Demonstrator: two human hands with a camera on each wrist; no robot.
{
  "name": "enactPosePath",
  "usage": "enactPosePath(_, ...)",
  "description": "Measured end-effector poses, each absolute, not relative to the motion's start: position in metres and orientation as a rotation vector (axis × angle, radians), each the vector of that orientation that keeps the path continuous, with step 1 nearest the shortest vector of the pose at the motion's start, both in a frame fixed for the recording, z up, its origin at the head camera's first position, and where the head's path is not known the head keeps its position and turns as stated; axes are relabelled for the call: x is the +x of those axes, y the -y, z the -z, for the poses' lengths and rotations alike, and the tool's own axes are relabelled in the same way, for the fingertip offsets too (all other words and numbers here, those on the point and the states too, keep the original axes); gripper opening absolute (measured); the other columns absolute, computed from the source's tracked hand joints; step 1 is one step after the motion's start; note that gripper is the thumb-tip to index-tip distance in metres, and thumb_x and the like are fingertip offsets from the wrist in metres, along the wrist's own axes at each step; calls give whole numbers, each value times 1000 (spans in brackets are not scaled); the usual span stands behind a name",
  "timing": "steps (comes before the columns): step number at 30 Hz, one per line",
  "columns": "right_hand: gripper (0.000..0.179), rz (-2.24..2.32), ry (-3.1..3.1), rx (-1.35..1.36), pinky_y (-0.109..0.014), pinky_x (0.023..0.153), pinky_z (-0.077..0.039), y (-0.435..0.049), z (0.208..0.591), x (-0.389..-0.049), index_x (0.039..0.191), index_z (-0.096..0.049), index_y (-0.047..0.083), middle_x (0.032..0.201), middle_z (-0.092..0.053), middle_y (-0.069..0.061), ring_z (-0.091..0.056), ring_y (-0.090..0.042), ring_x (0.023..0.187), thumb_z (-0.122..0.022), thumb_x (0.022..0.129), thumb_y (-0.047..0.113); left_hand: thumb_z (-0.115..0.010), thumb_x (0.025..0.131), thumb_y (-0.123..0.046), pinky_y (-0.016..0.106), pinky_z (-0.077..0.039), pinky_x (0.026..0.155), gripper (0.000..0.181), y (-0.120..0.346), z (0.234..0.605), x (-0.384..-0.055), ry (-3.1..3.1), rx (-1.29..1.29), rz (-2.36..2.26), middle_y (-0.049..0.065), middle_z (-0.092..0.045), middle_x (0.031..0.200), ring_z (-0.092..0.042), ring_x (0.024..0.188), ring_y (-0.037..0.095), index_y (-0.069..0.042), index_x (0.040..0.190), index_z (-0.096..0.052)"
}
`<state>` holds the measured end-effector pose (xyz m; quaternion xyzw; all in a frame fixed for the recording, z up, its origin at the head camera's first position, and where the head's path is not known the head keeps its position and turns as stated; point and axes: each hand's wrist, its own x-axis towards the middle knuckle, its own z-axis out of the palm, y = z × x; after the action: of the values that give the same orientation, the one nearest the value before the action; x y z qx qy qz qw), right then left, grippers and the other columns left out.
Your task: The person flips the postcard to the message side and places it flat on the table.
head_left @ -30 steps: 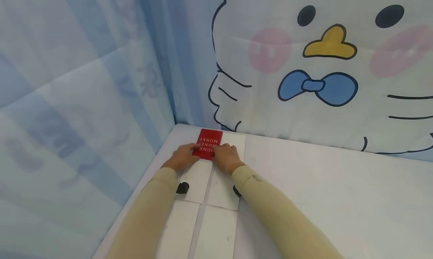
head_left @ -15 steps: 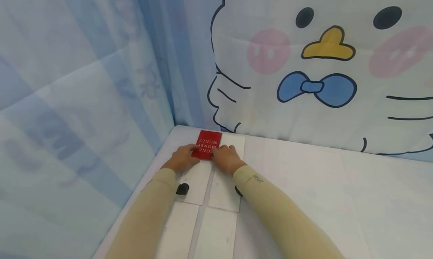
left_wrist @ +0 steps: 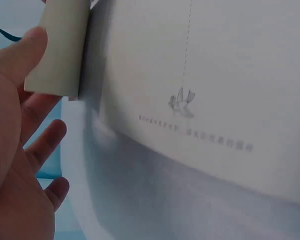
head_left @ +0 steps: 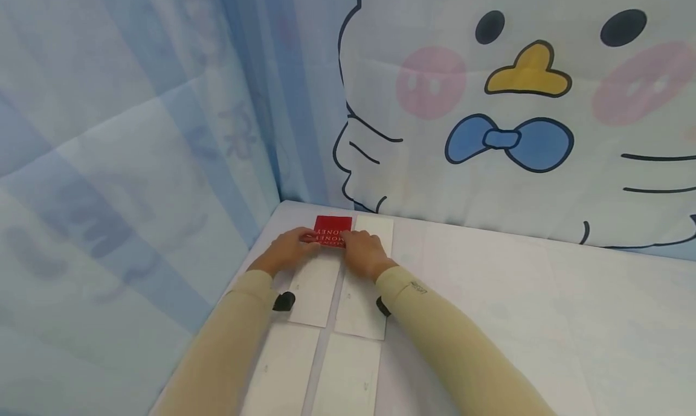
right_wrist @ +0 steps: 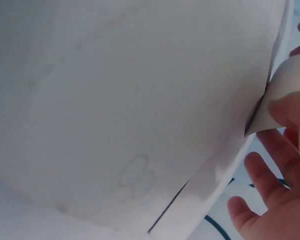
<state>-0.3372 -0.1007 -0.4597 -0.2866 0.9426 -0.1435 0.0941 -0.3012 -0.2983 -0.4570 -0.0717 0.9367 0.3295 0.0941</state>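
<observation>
A red paper piece (head_left: 333, 227) printed with MONEY lies at the far end of the left column of white sheets (head_left: 315, 289). My left hand (head_left: 285, 250) is at its left edge, my right hand (head_left: 365, 253) at its lower right corner. In the left wrist view, my thumb presses a curved cream paper surface (left_wrist: 60, 55), fingers behind it. A curled pale paper edge (right_wrist: 295, 75) sits between thumb and fingers in the right wrist view. Below my left hand, a white page (left_wrist: 215, 90) shows a small bird drawing and a line of print.
More white sheets (head_left: 345, 374) lie in two columns toward me, a narrow gap between them. The white table (head_left: 516, 319) extends to the right. A pale blue curtain (head_left: 136, 162) hangs at the left, and a cartoon-printed cloth (head_left: 408, 180) at the back.
The near edge of the red paper has been lifted and curled away, so less of its printed face shows. My left hand has shifted slightly left; the right has hardly moved.
</observation>
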Motion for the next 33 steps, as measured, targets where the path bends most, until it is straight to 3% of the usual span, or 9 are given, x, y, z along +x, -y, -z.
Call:
enactPosePath(6, 44, 669, -2783, -773, -46, 111, -38, 97, 461, -339, 144, -52, 10, 140, -58, -8, -51, -29, 130, -57, 101, 16, -74, 92, -29, 56, -36, 110, 62, 303, 452, -299, -2753, -163, -1098, 13, -50, 147, -41, 138, 35, -13, 147, -49)
enactPosePath(11, 45, 780, -2735, -783, -44, 111, -38, 95, 460, -338, 143, -52, 6, 138, -58, -10, -52, -28, 128, -59, 98, 12, -66, 96, -17, 58, -27, 114, 60, 304, 454, -299, -2767, -185, -1083, 11, -42, 155, -31, 145, 34, -14, 151, -43)
enactPosePath(17, 46, 928, -2703, -770, -43, 110, -40, 96, 459, -338, 143, -51, 5, 137, -58, -10, -53, -27, 125, -57, 98, 10, -60, 99, -10, 54, -32, 113, 51, 305, 459, -300, -2901, -211, -1035, 13, -56, 138, -42, 134, 34, -11, 149, -45)
enactPosePath(24, 42, 1212, -2728, -723, -42, 101, -47, 97, 452, -337, 139, -54, 2, 120, -62, -15, -57, -28, 108, -53, 98, 5, -64, 96, -7, 48, -44, 100, 48, 308, 458, -297, -3029, -52, -1097, 12, -62, 104, -55, 99, 32, -1, 141, -48)
enactPosePath(30, 49, 1589, -2708, -535, -37, 87, -50, 100, 449, -337, 144, -44, -1, 99, -56, -12, -55, -26, 90, -57, 96, 4, -61, 97, -6, 47, -47, 95, 49, 302, 456, -294, -3034, 62, -1254, 14, -59, 104, -58, 97, 33, 5, 141, -42)
enactPosePath(33, 42, 1740, -2676, -437, -37, 85, -51, 102, 448, -334, 136, -46, 0, 97, -54, -11, -54, -26, 90, -59, 97, 6, -59, 97, -5, 45, -48, 93, 49, 298, 455, -294, -3013, 13, -1377, 15, -57, 104, -59, 98, 32, 4, 141, -39)
